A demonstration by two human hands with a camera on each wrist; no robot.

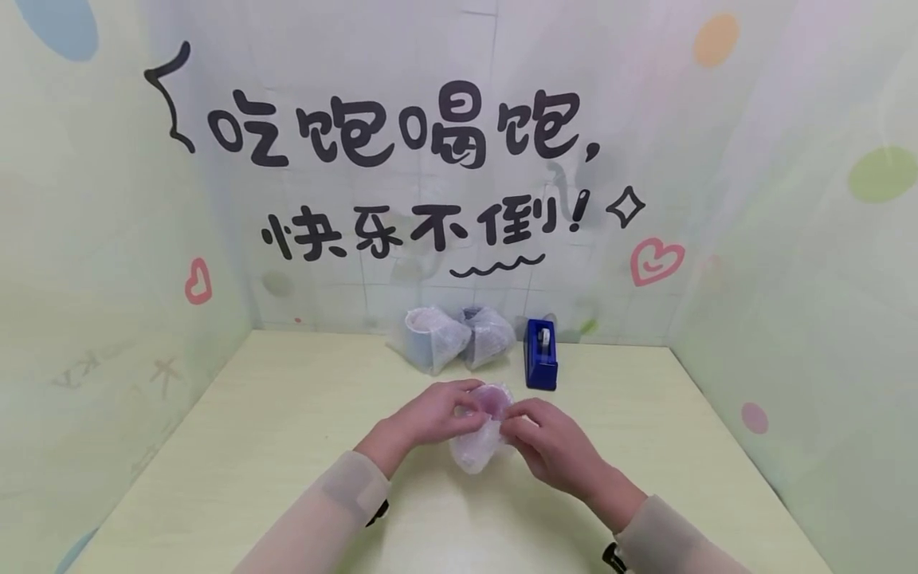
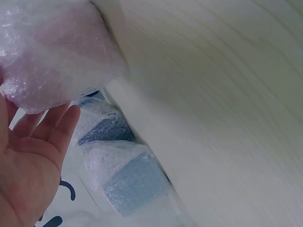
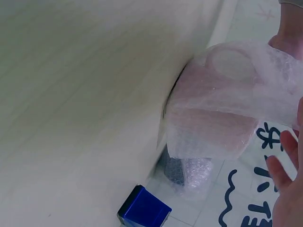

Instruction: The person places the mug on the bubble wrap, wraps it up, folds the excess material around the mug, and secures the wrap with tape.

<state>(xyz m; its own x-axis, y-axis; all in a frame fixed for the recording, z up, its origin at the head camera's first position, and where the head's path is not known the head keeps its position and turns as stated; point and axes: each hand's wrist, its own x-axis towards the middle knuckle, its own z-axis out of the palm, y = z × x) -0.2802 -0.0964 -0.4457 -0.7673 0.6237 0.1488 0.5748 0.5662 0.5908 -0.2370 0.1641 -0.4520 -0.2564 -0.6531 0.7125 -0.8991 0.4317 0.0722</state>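
Note:
A pink mug (image 1: 492, 400) in clear bubble wrap (image 1: 475, 450) is held tilted above the table, its mouth facing up between the hands. My left hand (image 1: 430, 416) pinches the wrap near the rim on the left side; in the left wrist view its other fingers stretch out beside the wrapped mug, and the thumb is hidden. On the opposite side, my right hand (image 1: 555, 450) has thumb and forefinger on the wrap's edge by the mouth. Through the wrap in the right wrist view, the ring of the mug's handle (image 3: 211, 64) shows faintly.
Toward the back of the table (image 1: 287, 430) lie a light blue wrapped cup (image 1: 429, 343) and a dark blue wrapped one (image 1: 491, 336), side by side. A blue tape dispenser (image 1: 541, 363) stands to their right. Printed curtains (image 1: 459, 48) enclose the back and both sides.

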